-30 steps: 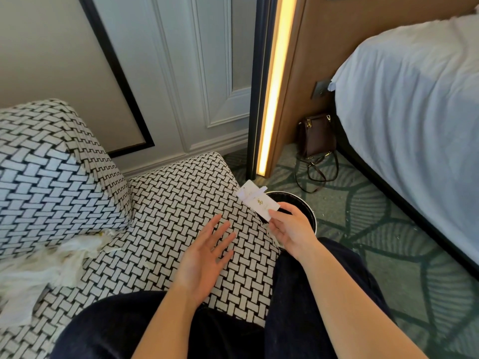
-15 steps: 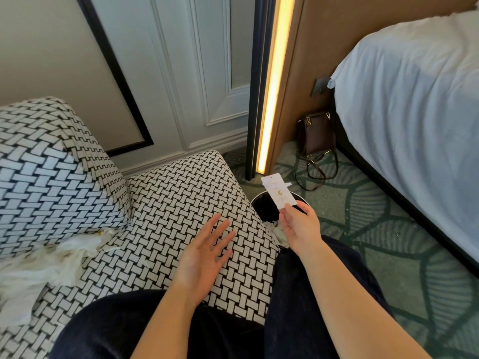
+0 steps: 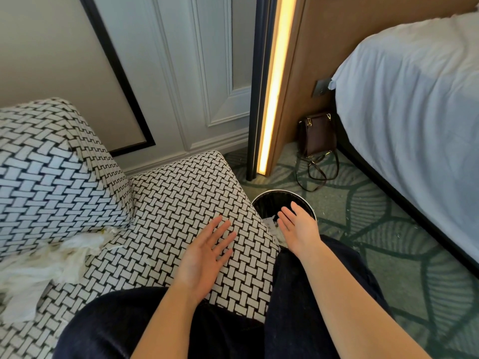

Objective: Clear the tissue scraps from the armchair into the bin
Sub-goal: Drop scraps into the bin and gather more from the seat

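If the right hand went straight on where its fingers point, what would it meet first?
Probably the far rim of the bin, as the right hand is over its opening; higher up it might clear it.

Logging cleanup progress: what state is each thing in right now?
Left hand: open, empty, over the armchair.
Right hand: open, empty, above the bin.
Bin: uncovered, paper inside.
Tissue scraps: crumpled, on the armchair.
Handbag: upright, strap on carpet.
Light strip: lit.
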A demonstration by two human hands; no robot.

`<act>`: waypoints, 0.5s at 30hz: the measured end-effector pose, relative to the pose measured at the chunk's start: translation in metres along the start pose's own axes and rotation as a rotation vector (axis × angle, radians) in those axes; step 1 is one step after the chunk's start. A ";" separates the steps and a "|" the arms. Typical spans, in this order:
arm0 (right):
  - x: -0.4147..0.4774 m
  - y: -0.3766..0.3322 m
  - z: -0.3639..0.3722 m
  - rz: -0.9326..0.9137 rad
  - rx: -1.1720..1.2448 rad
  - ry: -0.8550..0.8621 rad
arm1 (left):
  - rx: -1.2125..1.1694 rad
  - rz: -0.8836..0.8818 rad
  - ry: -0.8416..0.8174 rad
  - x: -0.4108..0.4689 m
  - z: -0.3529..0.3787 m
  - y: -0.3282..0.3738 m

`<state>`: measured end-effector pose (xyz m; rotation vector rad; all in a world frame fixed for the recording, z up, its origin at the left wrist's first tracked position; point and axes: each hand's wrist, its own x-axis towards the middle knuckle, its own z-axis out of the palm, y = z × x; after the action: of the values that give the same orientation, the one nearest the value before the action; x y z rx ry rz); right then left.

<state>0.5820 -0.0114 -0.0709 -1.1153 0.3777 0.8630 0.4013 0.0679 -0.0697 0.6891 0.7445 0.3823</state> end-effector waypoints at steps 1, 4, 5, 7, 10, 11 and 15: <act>-0.003 0.000 0.000 -0.001 -0.005 -0.013 | 0.004 0.004 -0.001 -0.001 0.000 0.000; -0.009 0.001 0.000 -0.021 -0.031 -0.051 | 0.012 0.021 0.000 -0.004 0.002 0.002; -0.011 0.001 -0.001 -0.037 -0.047 -0.060 | 0.014 0.033 -0.002 -0.006 0.002 0.002; -0.017 0.003 -0.003 -0.064 -0.083 -0.089 | 0.025 0.057 -0.012 -0.010 0.004 0.004; -0.028 0.006 -0.006 -0.122 -0.124 -0.121 | 0.053 0.099 -0.056 -0.019 0.005 0.009; -0.032 0.008 -0.006 -0.150 -0.160 -0.117 | 0.068 0.116 -0.071 -0.024 0.005 0.013; -0.044 0.014 -0.001 -0.218 -0.377 -0.093 | 0.143 0.209 -0.109 -0.046 0.002 0.038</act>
<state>0.5442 -0.0279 -0.0512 -1.4282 0.0120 0.8064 0.3679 0.0692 -0.0200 0.9196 0.6019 0.4811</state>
